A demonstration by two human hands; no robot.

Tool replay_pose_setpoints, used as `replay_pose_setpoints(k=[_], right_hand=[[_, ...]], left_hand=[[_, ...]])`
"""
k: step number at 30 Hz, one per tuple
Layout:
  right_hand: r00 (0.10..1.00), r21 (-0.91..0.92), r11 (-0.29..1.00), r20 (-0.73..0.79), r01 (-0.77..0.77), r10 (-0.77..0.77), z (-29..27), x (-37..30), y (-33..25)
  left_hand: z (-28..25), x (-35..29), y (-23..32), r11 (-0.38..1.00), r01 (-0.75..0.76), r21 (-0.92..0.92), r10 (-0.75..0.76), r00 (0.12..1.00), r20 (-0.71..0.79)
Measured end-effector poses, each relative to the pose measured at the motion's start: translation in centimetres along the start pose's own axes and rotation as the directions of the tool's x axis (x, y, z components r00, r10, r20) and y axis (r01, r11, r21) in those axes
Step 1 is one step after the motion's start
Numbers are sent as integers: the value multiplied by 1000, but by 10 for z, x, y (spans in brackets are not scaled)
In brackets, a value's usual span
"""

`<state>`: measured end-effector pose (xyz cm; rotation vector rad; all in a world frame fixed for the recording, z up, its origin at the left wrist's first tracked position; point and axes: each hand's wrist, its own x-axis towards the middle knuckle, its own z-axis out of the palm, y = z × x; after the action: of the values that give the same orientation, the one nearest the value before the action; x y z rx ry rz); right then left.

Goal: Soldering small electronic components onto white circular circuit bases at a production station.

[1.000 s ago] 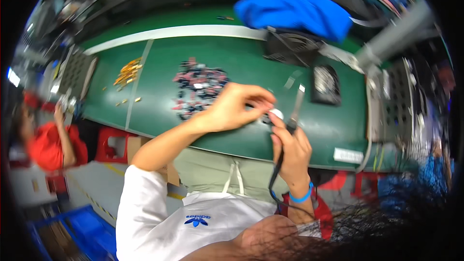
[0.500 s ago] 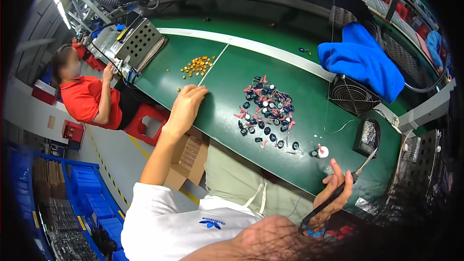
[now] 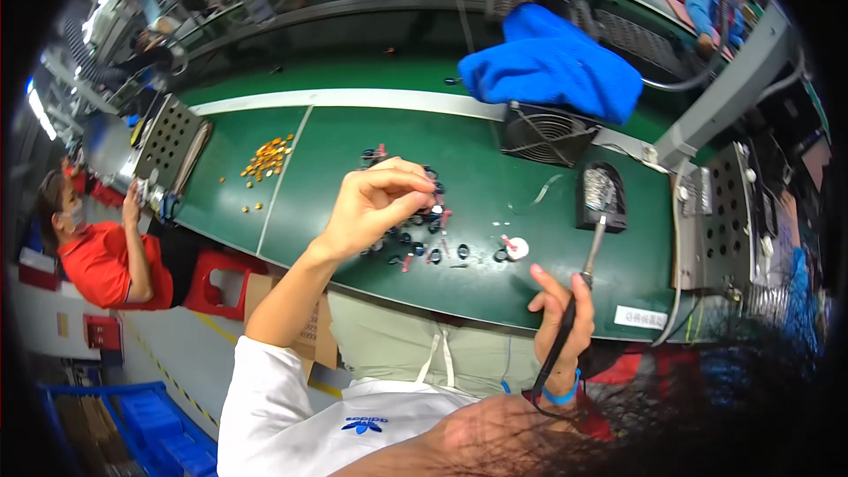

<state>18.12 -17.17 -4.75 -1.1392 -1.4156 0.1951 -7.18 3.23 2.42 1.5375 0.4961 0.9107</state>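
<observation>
My left hand [image 3: 375,208] hangs over a pile of small dark round parts with red pieces [image 3: 435,225], covering part of it. Its thumb and index finger are brought together in a pinch; whether something small is between them I cannot make out. My right hand [image 3: 564,318] grips a soldering iron [image 3: 565,327] by its black handle. The iron's metal tip reaches the black holder [image 3: 590,212] filled with silvery wire wool [image 3: 601,185]. Just beyond my right fingers, a round white piece [image 3: 518,249] with a red bit on it lies beside a dark part.
Small orange-gold pieces [image 3: 267,159] lie scattered on the green bench [image 3: 327,137] to the left. A black fan [image 3: 549,134] stands at the back under a blue cloth [image 3: 556,66]. A perforated metal box [image 3: 720,216] borders the right side. A co-worker in red [image 3: 115,261] sits at left.
My left hand has moved from near the orange-gold pieces to above the dark pile, its fingers now pinched. The soldering iron's tip has come to the wire wool. The view has swung right.
</observation>
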Motion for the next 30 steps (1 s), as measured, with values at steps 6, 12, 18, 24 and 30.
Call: replay_pose_setpoints(k=[6, 12, 18, 24, 30], right_hand=[[997, -48, 998, -62, 42, -45, -6, 1, -7], [996, -111, 990, -47, -82, 77, -18, -1, -18], [986, -157, 974, -25, -164, 162, -23, -2, -20], [981, -163, 968, -6, -190, 192, -19, 0, -20], [989, -183, 974, 45, -133, 143, -19, 2, -20]], left_hand=[[43, 31, -4, 986, 157, -49, -147, 974, 170], [59, 30, -24, 980, -32, 195, -4, 983, 184], [66, 29, -25, 945, -60, 320, -34, 960, 279], [66, 26, -28, 948, -13, 317, -93, 944, 318], [65, 22, -32, 977, 61, 205, -119, 952, 283]])
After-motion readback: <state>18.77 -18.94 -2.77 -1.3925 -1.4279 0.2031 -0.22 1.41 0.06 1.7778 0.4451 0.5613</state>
